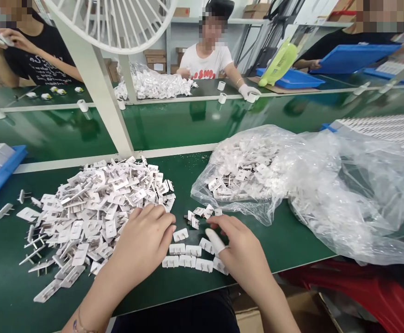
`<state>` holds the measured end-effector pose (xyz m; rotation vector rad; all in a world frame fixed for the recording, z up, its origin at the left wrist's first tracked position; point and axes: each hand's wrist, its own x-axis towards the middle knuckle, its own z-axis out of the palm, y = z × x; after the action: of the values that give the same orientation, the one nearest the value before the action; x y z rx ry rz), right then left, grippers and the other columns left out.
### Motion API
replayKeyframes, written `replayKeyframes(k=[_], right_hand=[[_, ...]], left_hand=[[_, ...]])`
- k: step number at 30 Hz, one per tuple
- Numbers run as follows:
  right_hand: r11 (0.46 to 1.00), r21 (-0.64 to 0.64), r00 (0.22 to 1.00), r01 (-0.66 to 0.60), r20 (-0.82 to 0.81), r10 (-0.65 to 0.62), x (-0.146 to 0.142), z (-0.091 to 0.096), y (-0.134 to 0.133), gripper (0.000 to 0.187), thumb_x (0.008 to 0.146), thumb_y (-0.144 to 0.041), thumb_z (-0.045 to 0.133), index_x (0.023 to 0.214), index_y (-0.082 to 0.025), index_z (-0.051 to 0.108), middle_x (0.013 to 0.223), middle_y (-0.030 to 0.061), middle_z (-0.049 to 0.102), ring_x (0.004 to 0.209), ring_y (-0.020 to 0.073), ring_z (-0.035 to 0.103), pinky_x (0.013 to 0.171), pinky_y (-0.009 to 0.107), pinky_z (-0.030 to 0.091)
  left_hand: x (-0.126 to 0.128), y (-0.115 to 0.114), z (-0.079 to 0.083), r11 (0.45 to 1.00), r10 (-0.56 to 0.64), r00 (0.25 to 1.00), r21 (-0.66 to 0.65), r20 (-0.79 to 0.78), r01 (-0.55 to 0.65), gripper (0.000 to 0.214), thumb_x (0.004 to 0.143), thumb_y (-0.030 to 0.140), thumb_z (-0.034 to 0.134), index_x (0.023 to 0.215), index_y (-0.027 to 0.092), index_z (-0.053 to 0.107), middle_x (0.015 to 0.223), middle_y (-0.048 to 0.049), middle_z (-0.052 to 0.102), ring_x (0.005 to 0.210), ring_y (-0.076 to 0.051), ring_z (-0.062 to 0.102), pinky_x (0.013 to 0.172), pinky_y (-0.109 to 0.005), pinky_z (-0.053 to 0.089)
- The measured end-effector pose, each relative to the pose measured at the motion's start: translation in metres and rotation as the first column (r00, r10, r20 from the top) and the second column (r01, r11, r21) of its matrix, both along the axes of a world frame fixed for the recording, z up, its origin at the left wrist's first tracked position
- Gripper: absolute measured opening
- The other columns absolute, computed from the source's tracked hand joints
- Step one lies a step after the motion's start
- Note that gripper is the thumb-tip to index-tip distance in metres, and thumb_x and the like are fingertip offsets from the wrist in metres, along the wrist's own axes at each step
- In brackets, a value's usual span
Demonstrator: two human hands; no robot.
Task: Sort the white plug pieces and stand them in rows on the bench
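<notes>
A big heap of small white plug plates with metal prongs (94,208) lies on the green table (292,240) at my left. My left hand (143,243) rests palm down at the heap's right edge, fingers curled together over the parts. My right hand (238,252), with a white finger cot on one finger, hovers over a short row of plates (186,256) laid side by side near the front edge, fingers bent, touching the row's right end. A few loose plates (202,213) lie just beyond my hands.
A clear plastic bag (292,180) holding more plates sprawls at the right. A blue tray (1,171) sits at the left edge. A white frame post (98,97) rises behind the heap. Other people work across the far belt, beside another white pile (156,85).
</notes>
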<state>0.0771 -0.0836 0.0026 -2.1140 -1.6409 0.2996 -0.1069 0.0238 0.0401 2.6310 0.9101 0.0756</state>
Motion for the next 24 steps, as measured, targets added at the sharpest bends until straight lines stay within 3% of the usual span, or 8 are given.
replayKeyframes(k=[5, 10, 15, 19, 24], right_hand=[[0.998, -0.050, 0.989, -0.034, 0.144, 0.041, -0.019, 0.001, 0.024, 0.012, 0.082, -0.010, 0.055, 0.090, -0.018, 0.058, 0.085, 0.0051, 0.066, 0.075, 0.0211, 0.059, 0.065, 0.031, 0.039], [0.998, -0.057, 0.985, 0.010, 0.172, 0.000, -0.013, 0.001, 0.024, 0.009, 0.084, -0.009, 0.052, 0.085, -0.017, 0.056, 0.071, -0.0001, 0.060, 0.062, 0.0144, 0.053, 0.057, 0.025, 0.036], [0.997, -0.058, 0.987, 0.053, 0.152, -0.043, -0.002, 0.002, 0.015, 0.022, 0.081, -0.005, 0.047, 0.090, -0.019, 0.060, 0.075, 0.0020, 0.064, 0.064, 0.0164, 0.057, 0.053, 0.024, 0.034], [0.997, -0.072, 0.992, 0.003, 0.124, 0.006, 0.001, 0.002, 0.015, 0.037, 0.072, 0.004, 0.042, 0.089, -0.021, 0.064, 0.080, 0.0017, 0.067, 0.073, 0.0172, 0.060, 0.059, 0.024, 0.038], [0.994, -0.103, 0.993, -0.037, 0.107, 0.048, 0.003, 0.002, 0.018, 0.039, 0.071, 0.004, 0.039, 0.087, -0.020, 0.065, 0.092, 0.0028, 0.068, 0.076, 0.0174, 0.060, 0.064, 0.027, 0.040]], left_hand=[[0.012, -0.001, -0.003, 0.998, -0.044, 0.999, 0.038, -0.012, 0.044, 0.025, 0.094, 0.017, 0.035, 0.091, 0.018, 0.060, 0.091, -0.0051, 0.060, 0.090, -0.024, 0.055, 0.079, -0.042, 0.044], [0.032, 0.006, -0.007, 0.987, -0.130, 0.991, 0.092, -0.020, 0.132, 0.024, 0.089, 0.011, 0.040, 0.103, 0.018, 0.059, 0.096, -0.0058, 0.058, 0.093, -0.023, 0.054, 0.077, -0.036, 0.046], [0.048, 0.011, -0.012, 0.978, -0.168, 0.984, 0.118, -0.054, 0.174, 0.021, 0.087, 0.008, 0.043, 0.094, 0.014, 0.062, 0.094, -0.0078, 0.060, 0.093, -0.025, 0.054, 0.077, -0.037, 0.047], [0.048, 0.012, -0.014, 0.982, -0.138, 0.988, 0.122, -0.065, 0.145, 0.022, 0.090, 0.012, 0.041, 0.085, 0.013, 0.063, 0.088, -0.0080, 0.061, 0.090, -0.025, 0.056, 0.077, -0.037, 0.048], [0.045, 0.012, -0.013, 0.991, -0.092, 0.993, 0.093, -0.071, 0.099, 0.031, 0.092, 0.014, 0.038, 0.074, 0.014, 0.064, 0.079, -0.0071, 0.063, 0.085, -0.022, 0.060, 0.070, -0.032, 0.049]])
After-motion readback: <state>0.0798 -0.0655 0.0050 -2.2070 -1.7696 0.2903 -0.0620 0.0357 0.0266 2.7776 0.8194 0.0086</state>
